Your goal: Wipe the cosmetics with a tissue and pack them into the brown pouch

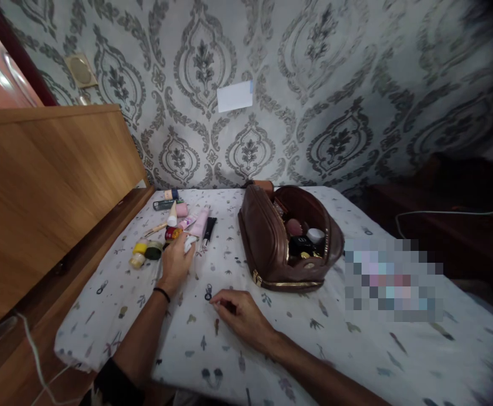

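- Premises: a room in a home.
- Wall: ornate damask-patterned wallpaper.
- Furnishing: wood-grain panel at left.
- Surface: printed cloth; bed or table, cannot be determined.
- Personal effects: cosmetic tubes, brown bag.

dim, soft light; right edge sinks to near-black. glare on pink surface, upper left. wall blurs rightward. pixelated patch, right.

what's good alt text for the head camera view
A person's left hand reaches into a cluster of small tubes and jars on a printed white cloth, with the right hand nearer the viewer. Beside the cluster, an open brown bag holds more small items before a patterned wall.
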